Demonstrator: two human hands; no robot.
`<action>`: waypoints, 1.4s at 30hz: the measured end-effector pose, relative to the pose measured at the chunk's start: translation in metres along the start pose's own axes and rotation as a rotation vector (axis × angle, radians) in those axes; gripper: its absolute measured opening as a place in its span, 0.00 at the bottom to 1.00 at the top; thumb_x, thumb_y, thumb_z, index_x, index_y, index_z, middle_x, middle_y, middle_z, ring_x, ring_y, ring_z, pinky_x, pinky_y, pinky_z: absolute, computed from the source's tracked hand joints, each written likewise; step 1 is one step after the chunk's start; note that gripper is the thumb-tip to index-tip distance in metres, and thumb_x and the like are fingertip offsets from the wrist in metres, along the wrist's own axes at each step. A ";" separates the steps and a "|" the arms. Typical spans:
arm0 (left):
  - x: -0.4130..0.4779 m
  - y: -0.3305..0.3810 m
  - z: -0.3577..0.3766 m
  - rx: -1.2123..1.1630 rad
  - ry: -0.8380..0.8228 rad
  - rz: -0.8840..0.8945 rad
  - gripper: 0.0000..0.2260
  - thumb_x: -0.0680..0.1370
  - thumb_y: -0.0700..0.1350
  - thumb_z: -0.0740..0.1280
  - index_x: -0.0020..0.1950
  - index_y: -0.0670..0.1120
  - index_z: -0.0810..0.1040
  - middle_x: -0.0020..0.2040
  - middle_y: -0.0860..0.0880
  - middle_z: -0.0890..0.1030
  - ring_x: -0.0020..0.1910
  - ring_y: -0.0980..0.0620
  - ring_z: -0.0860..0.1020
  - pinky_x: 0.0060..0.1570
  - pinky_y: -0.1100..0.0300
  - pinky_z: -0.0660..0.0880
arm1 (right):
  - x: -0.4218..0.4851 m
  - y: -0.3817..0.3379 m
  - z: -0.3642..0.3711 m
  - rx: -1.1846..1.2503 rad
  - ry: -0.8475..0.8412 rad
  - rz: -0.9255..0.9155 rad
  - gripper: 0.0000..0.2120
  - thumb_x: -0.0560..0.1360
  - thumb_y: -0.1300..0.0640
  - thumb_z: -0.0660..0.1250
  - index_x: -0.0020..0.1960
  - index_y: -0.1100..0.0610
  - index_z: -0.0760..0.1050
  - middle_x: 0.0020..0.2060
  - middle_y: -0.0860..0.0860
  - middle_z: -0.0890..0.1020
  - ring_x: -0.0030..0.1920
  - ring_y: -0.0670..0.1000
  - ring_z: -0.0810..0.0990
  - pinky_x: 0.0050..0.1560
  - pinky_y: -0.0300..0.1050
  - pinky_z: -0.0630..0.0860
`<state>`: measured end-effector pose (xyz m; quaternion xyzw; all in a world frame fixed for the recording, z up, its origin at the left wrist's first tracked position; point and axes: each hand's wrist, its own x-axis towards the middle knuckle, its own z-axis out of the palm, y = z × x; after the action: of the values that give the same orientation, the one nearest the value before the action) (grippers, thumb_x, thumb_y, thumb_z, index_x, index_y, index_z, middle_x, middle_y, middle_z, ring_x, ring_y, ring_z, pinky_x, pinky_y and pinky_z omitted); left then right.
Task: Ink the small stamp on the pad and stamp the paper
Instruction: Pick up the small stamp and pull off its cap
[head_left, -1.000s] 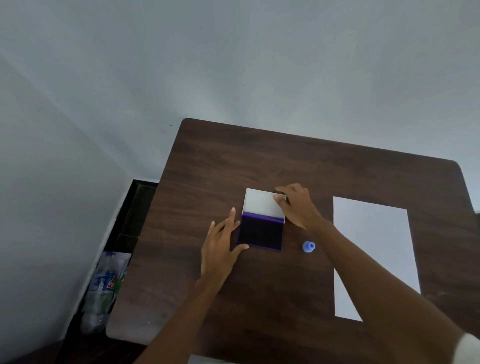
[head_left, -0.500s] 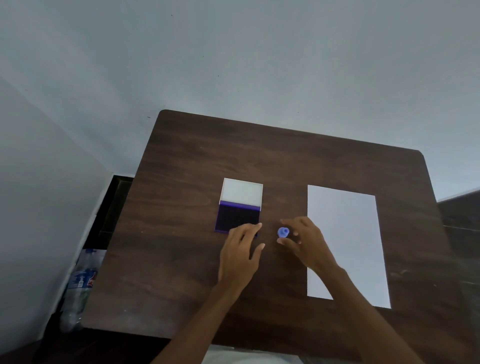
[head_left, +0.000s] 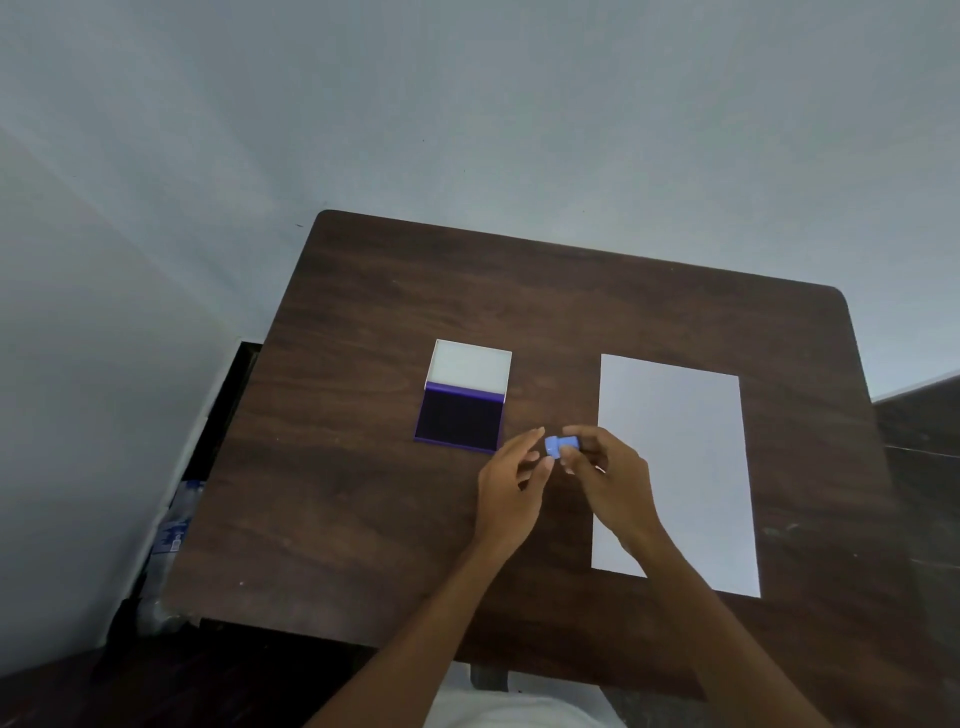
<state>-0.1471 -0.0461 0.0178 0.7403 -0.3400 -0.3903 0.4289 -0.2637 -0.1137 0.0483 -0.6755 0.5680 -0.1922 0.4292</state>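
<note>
Right hand (head_left: 610, 480) pinches the small stamp (head_left: 560, 446); left hand (head_left: 511, 480) loose beside it; ink pad (head_left: 460, 422) lies left; a sideways-tilted stamp risks patchy inking.

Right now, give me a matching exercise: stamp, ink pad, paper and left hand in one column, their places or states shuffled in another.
1. small stamp
2. ink pad
3. paper
4. left hand

A. lies flat on the right of the table
B. open and empty, beside the stamp
C. held in the right hand's fingers
D. lid open, on the table left of the hands

Pairs: 1-C, 2-D, 3-A, 4-B
</note>
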 end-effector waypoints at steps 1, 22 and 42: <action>0.000 0.001 0.002 -0.027 -0.013 -0.013 0.13 0.79 0.47 0.66 0.62 0.44 0.78 0.55 0.50 0.80 0.49 0.59 0.77 0.55 0.72 0.74 | -0.001 -0.002 0.000 0.027 -0.002 0.012 0.13 0.76 0.57 0.67 0.58 0.62 0.78 0.51 0.57 0.83 0.47 0.52 0.81 0.52 0.36 0.75; 0.008 0.002 0.000 -0.350 -0.050 -0.041 0.11 0.72 0.44 0.75 0.53 0.53 0.82 0.47 0.62 0.85 0.49 0.60 0.83 0.45 0.70 0.78 | -0.002 0.001 -0.017 0.089 0.025 0.098 0.07 0.76 0.57 0.68 0.53 0.55 0.81 0.45 0.50 0.85 0.45 0.49 0.82 0.51 0.38 0.77; 0.010 -0.026 0.030 0.300 0.072 0.006 0.14 0.77 0.48 0.69 0.60 0.44 0.81 0.57 0.45 0.83 0.53 0.48 0.81 0.54 0.66 0.67 | -0.020 0.005 -0.030 0.597 0.030 0.373 0.07 0.75 0.58 0.68 0.52 0.52 0.81 0.51 0.53 0.85 0.53 0.53 0.83 0.58 0.46 0.78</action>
<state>-0.1641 -0.0555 -0.0180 0.8086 -0.3812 -0.3070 0.3264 -0.2945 -0.1053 0.0656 -0.4018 0.6066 -0.2780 0.6271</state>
